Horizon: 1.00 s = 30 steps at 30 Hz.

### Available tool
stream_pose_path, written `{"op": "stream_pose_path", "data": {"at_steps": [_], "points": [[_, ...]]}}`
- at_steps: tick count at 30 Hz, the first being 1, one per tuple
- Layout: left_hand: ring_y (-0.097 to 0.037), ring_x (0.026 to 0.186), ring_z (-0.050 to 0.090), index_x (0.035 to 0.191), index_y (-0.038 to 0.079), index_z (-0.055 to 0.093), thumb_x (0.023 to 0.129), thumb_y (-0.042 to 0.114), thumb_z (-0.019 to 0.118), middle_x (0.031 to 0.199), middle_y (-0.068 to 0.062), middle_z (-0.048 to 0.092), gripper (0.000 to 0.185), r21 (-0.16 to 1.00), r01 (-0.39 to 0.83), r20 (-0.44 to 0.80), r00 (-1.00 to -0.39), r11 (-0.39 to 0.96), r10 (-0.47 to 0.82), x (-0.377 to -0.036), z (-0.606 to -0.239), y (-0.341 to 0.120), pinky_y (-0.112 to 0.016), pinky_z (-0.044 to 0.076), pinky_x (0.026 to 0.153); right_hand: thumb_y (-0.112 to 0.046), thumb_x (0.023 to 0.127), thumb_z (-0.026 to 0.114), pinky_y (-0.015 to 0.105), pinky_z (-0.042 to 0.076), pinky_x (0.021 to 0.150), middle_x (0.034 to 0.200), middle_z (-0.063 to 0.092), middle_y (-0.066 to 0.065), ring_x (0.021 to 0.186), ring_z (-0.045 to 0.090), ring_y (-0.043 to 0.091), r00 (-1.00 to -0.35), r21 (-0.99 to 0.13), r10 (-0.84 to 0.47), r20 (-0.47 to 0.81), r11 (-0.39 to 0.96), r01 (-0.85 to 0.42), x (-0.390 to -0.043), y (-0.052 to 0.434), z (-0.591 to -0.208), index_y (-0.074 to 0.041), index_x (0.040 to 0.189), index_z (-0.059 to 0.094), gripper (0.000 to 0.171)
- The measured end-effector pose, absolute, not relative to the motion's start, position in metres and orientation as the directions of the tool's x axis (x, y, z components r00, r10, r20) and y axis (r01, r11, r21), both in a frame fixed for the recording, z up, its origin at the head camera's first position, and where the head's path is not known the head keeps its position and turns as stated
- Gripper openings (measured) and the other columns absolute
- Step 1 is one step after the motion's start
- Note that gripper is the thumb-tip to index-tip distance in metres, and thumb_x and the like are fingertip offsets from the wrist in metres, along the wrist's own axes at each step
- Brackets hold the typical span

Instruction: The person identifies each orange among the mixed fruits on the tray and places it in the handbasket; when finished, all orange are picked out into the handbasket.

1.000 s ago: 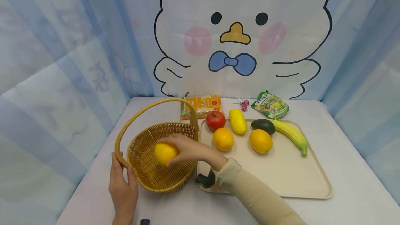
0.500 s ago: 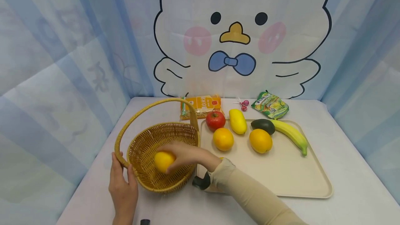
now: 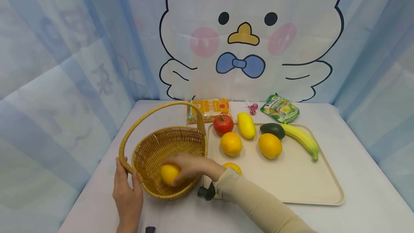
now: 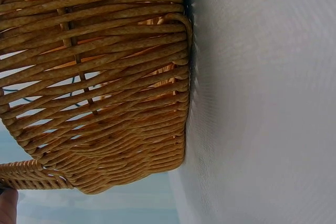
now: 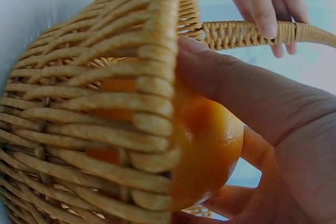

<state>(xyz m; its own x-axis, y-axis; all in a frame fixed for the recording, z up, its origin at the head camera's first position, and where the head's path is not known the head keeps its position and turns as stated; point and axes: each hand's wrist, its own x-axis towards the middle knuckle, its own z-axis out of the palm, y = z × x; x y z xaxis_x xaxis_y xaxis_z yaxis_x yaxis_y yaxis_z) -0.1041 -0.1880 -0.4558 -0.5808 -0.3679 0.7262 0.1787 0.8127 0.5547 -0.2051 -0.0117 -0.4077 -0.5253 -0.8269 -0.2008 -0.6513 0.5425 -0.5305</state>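
A wicker basket [image 3: 155,146] with a tall arched handle [image 3: 155,112] stands on the white table, left of a cream tray [image 3: 304,186]. My right hand [image 3: 189,166] reaches into the basket and grips a yellow-orange fruit [image 3: 169,173] low inside it; the right wrist view shows the fruit [image 5: 207,140] behind the basket wall [image 5: 105,129], my fingers [image 5: 247,90] curled over it. My left hand [image 3: 127,190] holds the base of the handle at the basket's left rim; the left hand's fingers [image 5: 257,3] wrap the handle [image 5: 247,32]. The left wrist view shows only the basket wall [image 4: 105,103].
On the tray lie a red apple [image 3: 223,124], a yellow mango [image 3: 246,125], two oranges [image 3: 231,144] [image 3: 270,146], an avocado [image 3: 272,129], a banana [image 3: 300,139] and a partly hidden orange [image 3: 233,167]. Behind it are an orange packet [image 3: 208,110], a lollipop [image 3: 251,108] and a green packet [image 3: 280,108]. Curtains enclose the table.
My right hand has lowered the yellow-orange fruit from rim height down into the basket. An orange near the tray's front edge has come into view. The left hand has stayed on the handle.
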Motion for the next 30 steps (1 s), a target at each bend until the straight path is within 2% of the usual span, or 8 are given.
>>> {"op": "stream_pose_path", "data": {"at_steps": [7, 16, 18, 25, 30], "points": [[-0.041, 0.118, 0.053, 0.148, 0.006, 0.027, 0.087, -0.009, 0.057, 0.132, -0.022, 0.054, 0.07, 0.551, 0.173, 0.727, -0.579, 0.816, -0.369, -0.104, -0.456, -0.187, 0.005, 0.022, 0.102, -0.025, 0.078, 0.075, 0.021, 0.044, 0.088, 0.129, 0.057, 0.0, 0.11, 0.05, 0.012, -0.519, -0.535, -0.82, -0.243, 0.559, -0.633, -0.203, -0.013, -0.411, -0.022, 0.138, 0.047, 0.067], [-0.041, 0.118, 0.053, 0.148, 0.005, 0.027, 0.087, -0.009, 0.057, 0.132, -0.023, 0.054, 0.07, 0.549, 0.186, 0.733, -0.576, 0.815, -0.363, -0.104, -0.454, -0.187, 0.005, 0.022, 0.102, -0.031, 0.079, 0.075, 0.02, 0.044, 0.086, 0.127, 0.058, -0.001, 0.109, 0.05, 0.011, -0.501, -0.5, -0.826, -0.257, 0.558, -0.663, -0.201, -0.014, -0.412, -0.024, 0.138, 0.047, 0.066], [-0.041, 0.118, 0.053, 0.148, 0.005, 0.027, 0.087, -0.009, 0.058, 0.132, -0.023, 0.054, 0.07, 0.549, 0.185, 0.734, -0.574, 0.815, -0.363, -0.104, -0.454, -0.187, 0.005, 0.022, 0.102, -0.032, 0.08, 0.073, 0.02, 0.044, 0.088, 0.129, 0.057, -0.002, 0.111, 0.05, 0.011, -0.492, -0.499, -0.829, -0.265, 0.555, -0.666, -0.201, -0.015, -0.411, -0.023, 0.138, 0.047, 0.064], [-0.041, 0.119, 0.052, 0.148, 0.006, 0.027, 0.087, -0.009, 0.057, 0.132, -0.023, 0.053, 0.07, 0.557, 0.177, 0.727, -0.577, 0.812, -0.372, -0.103, -0.454, -0.187, 0.005, 0.022, 0.102, -0.038, 0.087, 0.065, 0.025, 0.04, 0.108, 0.138, 0.054, 0.0, 0.127, 0.049, 0.015, -0.484, -0.492, -0.828, -0.283, 0.559, -0.668, -0.2, -0.016, -0.4, -0.018, 0.139, 0.047, 0.058], [-0.042, 0.117, 0.052, 0.148, 0.005, 0.027, 0.087, -0.01, 0.058, 0.132, -0.024, 0.053, 0.071, 0.553, 0.182, 0.731, -0.575, 0.813, -0.368, -0.103, -0.454, -0.188, 0.006, 0.022, 0.101, -0.041, 0.09, 0.06, 0.027, 0.04, 0.109, 0.138, 0.054, 0.003, 0.127, 0.049, 0.017, -0.499, -0.473, -0.816, -0.291, 0.576, -0.666, -0.2, -0.017, -0.395, -0.017, 0.139, 0.047, 0.057]]}}
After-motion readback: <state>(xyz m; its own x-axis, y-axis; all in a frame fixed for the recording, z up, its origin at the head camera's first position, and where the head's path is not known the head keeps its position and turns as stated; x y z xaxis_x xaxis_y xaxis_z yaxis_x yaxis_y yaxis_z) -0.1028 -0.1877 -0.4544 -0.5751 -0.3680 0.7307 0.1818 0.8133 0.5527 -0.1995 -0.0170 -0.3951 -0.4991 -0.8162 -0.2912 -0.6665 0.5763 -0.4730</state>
